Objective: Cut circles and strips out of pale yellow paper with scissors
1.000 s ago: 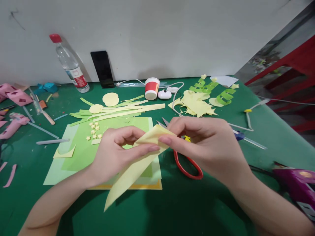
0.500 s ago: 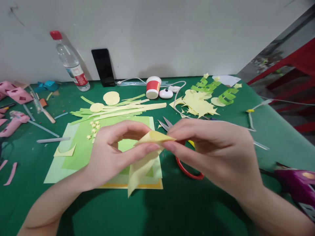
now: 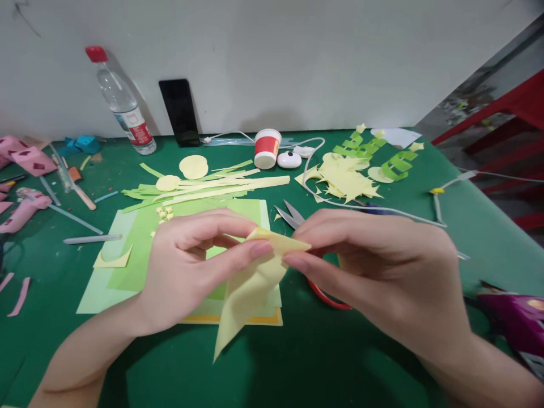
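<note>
Both my hands pinch one folded piece of pale yellow paper above the green table. My left hand grips its top edge between thumb and fingers. My right hand pinches the same top corner from the right. The paper's long point hangs down toward me. Under my hands lies a stack of light green and yellow sheets. Red-handled scissors lie partly hidden beneath my right hand.
Yellow and green paper strips, yellow discs, a water bottle, a black phone and a red cup stand behind. Yellow and green scraps lie at back right. A purple glue gun sits at right, pink pieces at left.
The paper's hanging point shortened as it was folded up, then turned slightly. Both hands shifted a little toward me and right while keeping their pinch.
</note>
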Tool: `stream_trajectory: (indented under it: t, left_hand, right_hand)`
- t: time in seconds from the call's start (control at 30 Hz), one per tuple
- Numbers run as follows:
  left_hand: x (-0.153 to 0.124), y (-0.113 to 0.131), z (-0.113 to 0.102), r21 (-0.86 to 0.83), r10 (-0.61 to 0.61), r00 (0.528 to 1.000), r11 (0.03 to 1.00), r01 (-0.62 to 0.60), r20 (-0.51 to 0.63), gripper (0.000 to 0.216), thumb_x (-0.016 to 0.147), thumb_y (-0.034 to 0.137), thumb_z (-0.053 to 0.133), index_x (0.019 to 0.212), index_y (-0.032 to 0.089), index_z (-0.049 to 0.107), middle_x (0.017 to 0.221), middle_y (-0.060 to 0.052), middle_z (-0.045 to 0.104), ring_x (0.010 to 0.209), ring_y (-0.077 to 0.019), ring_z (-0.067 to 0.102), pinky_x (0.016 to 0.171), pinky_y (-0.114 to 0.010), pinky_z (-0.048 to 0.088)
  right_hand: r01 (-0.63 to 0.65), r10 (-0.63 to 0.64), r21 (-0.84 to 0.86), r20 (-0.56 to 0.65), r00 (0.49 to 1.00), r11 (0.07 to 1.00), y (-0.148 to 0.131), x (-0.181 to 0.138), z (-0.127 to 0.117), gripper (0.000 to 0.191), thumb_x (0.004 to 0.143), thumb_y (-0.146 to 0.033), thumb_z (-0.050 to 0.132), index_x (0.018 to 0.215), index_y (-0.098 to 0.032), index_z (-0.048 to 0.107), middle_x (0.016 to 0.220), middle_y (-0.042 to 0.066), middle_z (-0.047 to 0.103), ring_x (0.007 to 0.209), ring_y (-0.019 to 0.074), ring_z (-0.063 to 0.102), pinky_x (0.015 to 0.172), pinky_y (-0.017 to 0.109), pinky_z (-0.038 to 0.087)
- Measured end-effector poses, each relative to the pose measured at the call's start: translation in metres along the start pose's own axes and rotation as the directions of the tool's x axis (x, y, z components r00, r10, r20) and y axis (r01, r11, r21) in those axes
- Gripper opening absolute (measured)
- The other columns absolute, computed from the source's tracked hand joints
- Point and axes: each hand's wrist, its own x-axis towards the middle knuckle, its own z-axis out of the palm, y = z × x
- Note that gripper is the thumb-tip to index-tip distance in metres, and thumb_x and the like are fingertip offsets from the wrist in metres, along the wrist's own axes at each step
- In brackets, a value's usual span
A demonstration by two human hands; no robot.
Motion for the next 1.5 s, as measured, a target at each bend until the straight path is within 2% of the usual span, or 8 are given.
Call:
stream_trajectory:
  t: [0.13, 0.27, 0.4, 0.7, 1.3, 1.4, 1.5]
  left_hand:
    - [-0.0019, 0.0018, -0.0015, -0.003, -0.038, 0.999, 0.999, 0.038, 0.008, 0.003, 0.07, 0.022, 0.071, 0.072, 0.024, 0.07, 0.068, 0.004, 0.069, 0.058, -0.0117, 0.06, 0.051, -0.021, 0.05]
    - [-0.002, 0.0007, -0.0006, 0.013, -0.03, 1.0, 0.999, 0.03, 0.009, 0.003, 0.073, 0.025, 0.068, 0.071, 0.025, 0.07, 0.066, 0.005, 0.067, 0.055, -0.0089, 0.058, 0.049, -0.019, 0.048]
    - [-0.0022, 0.0002, -0.0004, 0.063, -0.027, 1.0, 0.998, 0.028, -0.004, 0.007, 0.073, 0.03, 0.067, 0.07, 0.024, 0.07, 0.065, 0.003, 0.067, 0.055, -0.01, 0.058, 0.048, -0.02, 0.048]
    - [0.0002, 0.0023, 0.0002, 0.019, -0.033, 0.999, 0.999, 0.033, -0.005, 0.003, 0.07, 0.025, 0.07, 0.068, 0.023, 0.069, 0.065, 0.004, 0.067, 0.055, -0.0087, 0.057, 0.047, -0.018, 0.048]
    - [0.0024, 0.0013, 0.0017, 0.012, -0.058, 0.998, 0.998, 0.058, -0.009, 0.005, 0.069, 0.025, 0.071, 0.065, 0.022, 0.07, 0.063, 0.003, 0.068, 0.052, -0.0087, 0.058, 0.046, -0.017, 0.049]
    - [0.0032, -0.0015, 0.002, 0.035, -0.104, 0.994, 0.994, 0.104, 0.011, 0.01, 0.069, 0.032, 0.071, 0.071, 0.022, 0.072, 0.064, 0.001, 0.07, 0.052, -0.0118, 0.061, 0.046, -0.02, 0.051]
    - [0.0051, -0.0048, 0.0023, 0.075, -0.13, 0.992, 0.989, 0.129, 0.008, 0.009, 0.069, 0.03, 0.07, 0.071, 0.022, 0.073, 0.063, 0.001, 0.07, 0.052, -0.0128, 0.062, 0.046, -0.02, 0.051]
  right_hand:
    - [-0.015, 0.015, 0.024, -0.002, 1.0, 1.0, -0.0026, 0.0001, 0.0, 0.012, 0.076, -0.014, 0.064, 0.067, -0.02, 0.062, 0.058, 0.0, 0.063, 0.055, 0.0132, 0.057, 0.045, 0.026, 0.044]
    - [-0.014, 0.014, 0.029, 0.013, 1.0, 0.999, -0.0037, -0.0011, -0.0004, 0.012, 0.076, -0.011, 0.063, 0.068, -0.019, 0.062, 0.058, 0.0, 0.063, 0.053, 0.0114, 0.055, 0.044, 0.024, 0.043]
    - [-0.011, 0.01, 0.033, 0.01, 1.0, 0.999, -0.0031, -0.0019, 0.0, 0.011, 0.077, -0.012, 0.063, 0.068, -0.019, 0.063, 0.059, -0.001, 0.063, 0.051, 0.0093, 0.054, 0.042, 0.021, 0.042]
    - [-0.031, 0.031, 0.036, 0.011, 0.999, 0.999, -0.0039, -0.0002, -0.0007, 0.012, 0.077, -0.011, 0.062, 0.069, -0.019, 0.062, 0.058, -0.001, 0.061, 0.05, 0.0094, 0.053, 0.036, 0.02, 0.038]
    - [-0.017, 0.018, -0.036, 0.023, 1.0, 0.999, -0.0018, 0.0, -0.0016, 0.013, 0.078, -0.011, 0.062, 0.067, -0.019, 0.061, 0.058, -0.001, 0.063, 0.052, 0.0099, 0.055, 0.043, 0.023, 0.042]
    - [-0.066, 0.066, 0.038, -0.008, 0.998, 0.997, 0.0006, -0.001, -0.0031, 0.015, 0.077, -0.012, 0.062, 0.064, -0.02, 0.06, 0.057, -0.002, 0.061, 0.052, 0.0105, 0.054, 0.042, 0.023, 0.041]
    - [-0.145, 0.154, 0.147, -0.055, 0.986, 0.978, 0.0043, 0.0012, -0.0054, 0.017, 0.075, -0.013, 0.063, 0.06, -0.021, 0.06, 0.056, -0.003, 0.057, 0.047, 0.0092, 0.051, 0.038, 0.022, 0.038]
